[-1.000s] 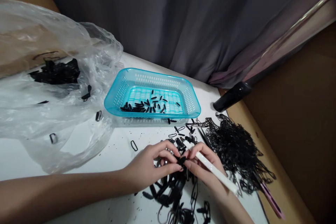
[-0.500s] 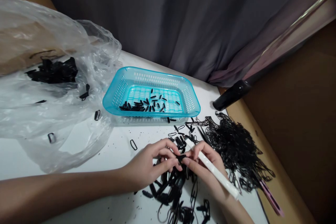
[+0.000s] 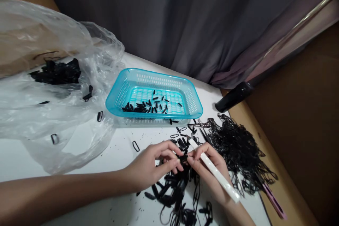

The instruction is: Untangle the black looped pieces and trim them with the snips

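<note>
Above a heap of black parts (image 3: 174,190), my left hand (image 3: 152,164) is closed in a pinch on a small black piece (image 3: 182,158). My right hand (image 3: 212,169) carries a white craft knife (image 3: 217,173), its blade pointing away from me. The thumb and fingertips of that hand meet the other end of the black piece. Fingers partly hide the piece, so its exact shape does not show. Beyond the hands stands a blue plastic basket (image 3: 156,114) with several short black pieces in it.
To the right lies a tangled pile of thin black plastic frames (image 3: 238,152), with a pink-handled tool (image 3: 274,201) at its near edge. A black cylinder (image 3: 234,97) rests behind it. A clear plastic bag (image 3: 90,152) spreads over the left side, holding black parts. A dark curtain (image 3: 159,17) hangs behind.
My fingertips have shifted slightly around the black piece, with the right thumb a little farther right. The knife stays in my right hand. The whole view has shifted slightly.
</note>
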### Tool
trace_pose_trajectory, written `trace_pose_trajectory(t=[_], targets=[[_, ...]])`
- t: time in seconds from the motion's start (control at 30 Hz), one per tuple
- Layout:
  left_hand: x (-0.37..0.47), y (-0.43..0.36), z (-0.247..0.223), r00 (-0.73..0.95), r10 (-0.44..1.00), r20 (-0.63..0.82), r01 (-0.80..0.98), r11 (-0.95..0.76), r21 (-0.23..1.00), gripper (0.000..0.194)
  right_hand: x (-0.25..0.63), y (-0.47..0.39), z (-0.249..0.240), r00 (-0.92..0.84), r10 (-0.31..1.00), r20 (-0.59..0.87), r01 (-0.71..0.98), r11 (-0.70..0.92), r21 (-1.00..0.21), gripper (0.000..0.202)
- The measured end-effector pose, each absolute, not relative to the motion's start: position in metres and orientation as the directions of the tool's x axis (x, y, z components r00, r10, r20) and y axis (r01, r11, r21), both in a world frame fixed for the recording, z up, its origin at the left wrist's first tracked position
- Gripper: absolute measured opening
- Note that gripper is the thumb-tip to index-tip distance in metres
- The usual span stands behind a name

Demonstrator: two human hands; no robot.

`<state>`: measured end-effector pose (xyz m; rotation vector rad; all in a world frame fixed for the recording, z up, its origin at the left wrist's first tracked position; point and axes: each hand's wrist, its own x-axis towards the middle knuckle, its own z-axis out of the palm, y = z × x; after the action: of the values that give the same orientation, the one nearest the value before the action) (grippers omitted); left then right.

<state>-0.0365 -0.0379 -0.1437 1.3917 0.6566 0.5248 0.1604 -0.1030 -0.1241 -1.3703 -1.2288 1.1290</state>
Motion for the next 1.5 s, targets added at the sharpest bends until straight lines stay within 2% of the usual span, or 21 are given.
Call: trace_pose_trajectory(t=[0.1, 0.27, 0.5, 0.7, 0.93, 1.17, 1.27, 1.37, 1.5], targets=[[-0.037, -0.038, -0.143, 0.719, 0.686, -0.111, 0.048, 0.11, 0.993, 0.012, 0.159, -0.103, -0.123, 0.073, 0.997, 0.003, 0.165, -0.009, -0.986, 0.019], [-0.033, -0.038, -0.14, 0.711, 0.693, -0.119, 0.077, 0.092, 0.993, 0.013, 0.152, -0.106, -0.126, 0.116, 0.985, 0.128, 0.329, 0.084, -0.941, 0.026], [-0.031, -0.035, -0.143, 0.744, 0.633, -0.214, 0.062, 0.253, 0.965, 0.015, 0.141, -0.112, -0.129, 0.15, 0.96, 0.237, 0.478, 0.139, -0.867, 0.026], [-0.03, -0.028, -0.143, 0.785, 0.574, -0.231, 0.048, 0.316, 0.948, 0.015, 0.141, -0.112, -0.132, 0.115, 0.955, 0.274, 0.523, 0.176, -0.834, 0.027], [-0.031, -0.03, -0.142, 0.841, 0.494, -0.221, 0.054, 0.33, 0.942, 0.011, 0.141, -0.111, -0.132, 0.151, 0.957, 0.249, 0.468, 0.152, -0.871, 0.026], [-0.035, -0.029, -0.14, 0.842, 0.495, -0.214, 0.027, 0.358, 0.933, 0.008, 0.138, -0.111, -0.129, 0.194, 0.952, 0.236, 0.432, 0.133, -0.892, 0.027], [-0.036, -0.029, -0.14, 0.853, 0.48, -0.205, 0.036, 0.339, 0.94, 0.017, 0.134, -0.112, -0.127, 0.173, 0.956, 0.237, 0.441, 0.14, -0.886, 0.027], [-0.033, -0.033, -0.143, 0.812, 0.546, -0.207, 0.021, 0.326, 0.945, 0.03, 0.132, -0.113, -0.124, 0.157, 0.966, 0.207, 0.41, 0.127, -0.903, 0.027], [-0.027, -0.036, -0.148, 0.782, 0.572, -0.248, -0.017, 0.417, 0.909, 0.038, 0.137, -0.112, -0.122, 0.175, 0.976, 0.129, 0.202, 0.092, -0.975, 0.03]])
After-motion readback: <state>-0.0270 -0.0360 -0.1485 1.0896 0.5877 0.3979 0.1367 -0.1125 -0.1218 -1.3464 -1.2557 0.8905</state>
